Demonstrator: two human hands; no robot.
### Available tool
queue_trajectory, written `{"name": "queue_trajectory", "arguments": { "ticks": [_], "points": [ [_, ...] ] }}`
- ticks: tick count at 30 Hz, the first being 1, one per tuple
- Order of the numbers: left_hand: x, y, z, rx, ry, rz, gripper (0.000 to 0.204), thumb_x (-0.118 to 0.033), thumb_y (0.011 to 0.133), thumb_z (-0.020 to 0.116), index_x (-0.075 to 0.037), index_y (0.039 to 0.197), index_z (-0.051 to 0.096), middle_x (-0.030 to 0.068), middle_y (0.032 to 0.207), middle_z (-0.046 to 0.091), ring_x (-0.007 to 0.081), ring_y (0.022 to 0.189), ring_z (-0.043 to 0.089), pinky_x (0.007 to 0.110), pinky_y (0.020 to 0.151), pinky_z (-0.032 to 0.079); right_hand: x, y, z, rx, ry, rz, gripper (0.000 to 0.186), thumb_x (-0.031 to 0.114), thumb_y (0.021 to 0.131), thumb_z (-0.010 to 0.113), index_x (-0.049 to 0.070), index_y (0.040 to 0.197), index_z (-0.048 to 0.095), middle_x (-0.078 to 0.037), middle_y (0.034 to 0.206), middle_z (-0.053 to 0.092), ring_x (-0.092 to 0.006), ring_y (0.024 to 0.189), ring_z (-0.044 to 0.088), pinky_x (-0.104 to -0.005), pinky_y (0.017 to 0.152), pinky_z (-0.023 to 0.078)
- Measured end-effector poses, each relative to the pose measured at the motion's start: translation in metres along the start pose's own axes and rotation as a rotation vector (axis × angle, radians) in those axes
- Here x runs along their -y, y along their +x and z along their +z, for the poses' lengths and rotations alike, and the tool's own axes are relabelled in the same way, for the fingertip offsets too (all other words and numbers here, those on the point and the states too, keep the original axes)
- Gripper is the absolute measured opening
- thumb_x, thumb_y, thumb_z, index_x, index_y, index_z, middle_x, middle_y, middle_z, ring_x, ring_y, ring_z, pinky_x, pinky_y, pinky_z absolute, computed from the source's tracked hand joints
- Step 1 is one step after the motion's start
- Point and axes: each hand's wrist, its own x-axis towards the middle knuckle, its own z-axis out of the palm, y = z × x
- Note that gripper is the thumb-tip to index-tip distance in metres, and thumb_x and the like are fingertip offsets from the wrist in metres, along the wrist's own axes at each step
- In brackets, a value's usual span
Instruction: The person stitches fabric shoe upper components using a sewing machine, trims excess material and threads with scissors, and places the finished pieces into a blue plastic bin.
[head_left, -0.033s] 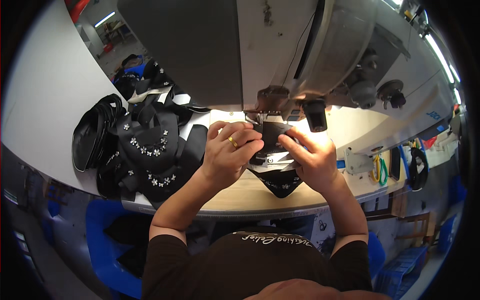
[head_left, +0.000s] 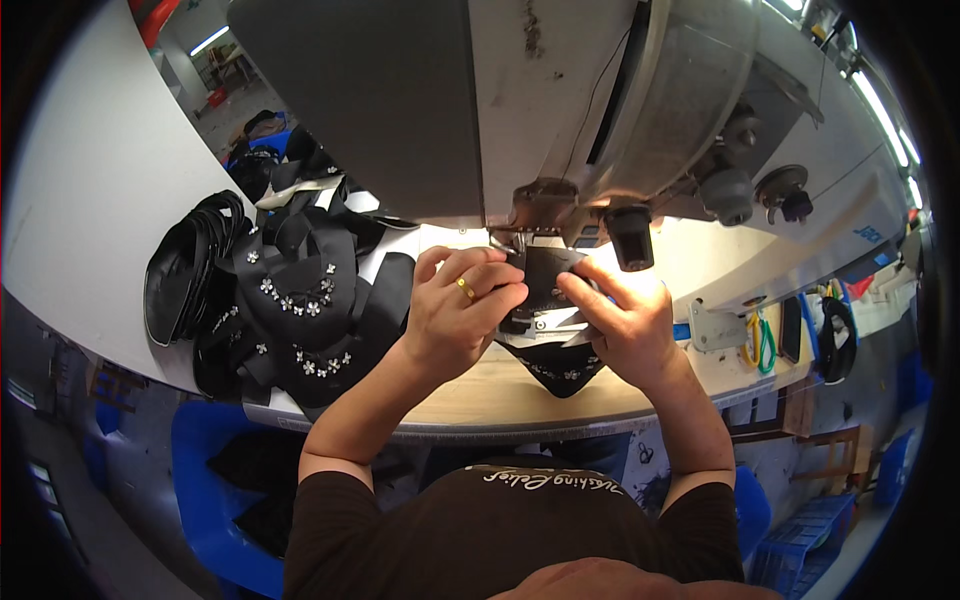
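A pair of bare hands steadies black cloth (head_left: pixel 550 268) under a sewing machine (head_left: pixel 545 110).
At left, dark bands (head_left: pixel 190 270) stand bundled beside a pile (head_left: pixel 300 270) of flower-studded black pieces, apparently kept within the left arm's reach and out of the stitching area. The left hand (head_left: pixel 460 308) bends its ringed fingers onto the cloth's left edge, the right hand (head_left: pixel 630 312) lays its fingertips on the right, seemingly to keep the piece flat and straight; whether either pinches it cannot be told. The cloth lies on the bench (head_left: pixel 475 397) below the needle area, a studded black point (head_left: pixel 555 372) nearer the person. Yellow and green loops (head_left: pixel 765 345) sit farther right, probably clear of the work.
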Motion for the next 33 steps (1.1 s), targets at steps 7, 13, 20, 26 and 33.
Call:
{"name": "queue_trajectory", "arguments": {
  "ticks": [7,13,20,26,33],
  "points": [
    [0.002,0.006,0.007,-0.006,0.025,-0.003,0.022,-0.006,0.065,0.062,-0.011,0.086,0.066,-0.0017,0.095,0.064,0.0188,0.089,0.060,0.034,0.079,0.036,-0.013,0.000,0.002,0.014,0.029,0.018,0.031,0.006,0.064,0.069,0.011,0.095,0.069,-0.003,0.092,0.066,-0.0165,0.062,0.060,-0.0282,0.051,0.047],
    [-0.003,0.009,0.006,-0.004,0.033,-0.019,0.025,-0.004,0.062,0.062,-0.010,0.086,0.068,-0.0001,0.094,0.067,0.0204,0.087,0.061,0.034,0.080,0.035,-0.017,-0.002,0.002,0.027,0.049,-0.002,0.030,0.009,0.065,0.071,0.011,0.095,0.069,-0.004,0.101,0.066,-0.0162,0.063,0.060,-0.0279,0.051,0.047],
    [-0.002,0.006,0.007,-0.021,0.070,-0.025,0.017,-0.009,0.069,0.062,-0.013,0.085,0.066,-0.0051,0.090,0.062,0.0149,0.086,0.059,0.033,0.078,0.031,-0.016,-0.003,0.004,0.003,0.011,-0.026,0.029,0.011,0.066,0.071,0.012,0.095,0.070,-0.005,0.102,0.066,-0.0161,0.063,0.061,-0.0284,0.050,0.047],
    [-0.008,0.001,0.000,-0.032,0.013,-0.017,0.034,-0.002,0.055,0.063,-0.013,0.087,0.069,-0.0032,0.087,0.060,0.0182,0.083,0.058,0.033,0.073,0.030,-0.013,-0.001,0.003,0.006,0.065,0.006,0.047,0.001,0.052,0.070,0.009,0.099,0.068,-0.010,0.096,0.064,-0.0267,0.075,0.064,-0.0344,0.058,0.052],
    [-0.001,0.002,0.005,-0.039,0.054,0.014,0.039,-0.002,0.051,0.063,-0.012,0.088,0.070,-0.0039,0.088,0.060,0.0178,0.083,0.058,0.033,0.075,0.031,-0.016,0.002,0.008,-0.029,0.026,0.021,0.049,-0.001,0.054,0.069,0.011,0.102,0.069,-0.008,0.089,0.064,-0.0251,0.072,0.064,-0.0333,0.058,0.051]
  ]
}}
